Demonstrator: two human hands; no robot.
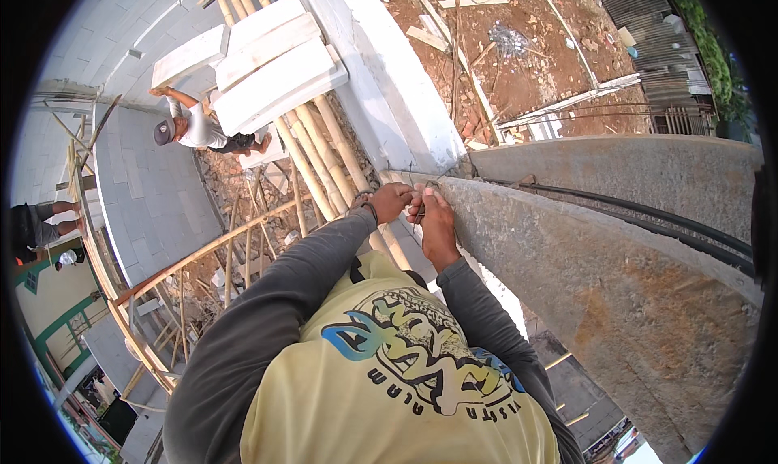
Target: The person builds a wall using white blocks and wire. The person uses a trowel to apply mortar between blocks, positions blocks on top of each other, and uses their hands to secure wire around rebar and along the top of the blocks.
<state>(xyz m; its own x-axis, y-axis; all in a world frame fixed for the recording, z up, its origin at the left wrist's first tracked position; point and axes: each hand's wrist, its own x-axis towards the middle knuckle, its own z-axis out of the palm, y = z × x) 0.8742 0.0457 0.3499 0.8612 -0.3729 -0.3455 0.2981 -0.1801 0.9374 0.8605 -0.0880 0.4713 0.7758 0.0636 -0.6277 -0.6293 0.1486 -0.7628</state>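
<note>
Right hand (438,227) pinched thin dark wire (421,211), located between the hands; left hand (392,202) was curled close by, its grip indeterminable; concrete wall (583,277) stood right of both, bamboo poles (318,154) to their left

curled left hand (391,203) beside curled right hand (437,226)

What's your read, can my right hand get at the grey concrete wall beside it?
Probably yes: the right hand appears right next to the near end of the concrete wall, with nothing visible between, though it looks occupied against the left hand.
</note>
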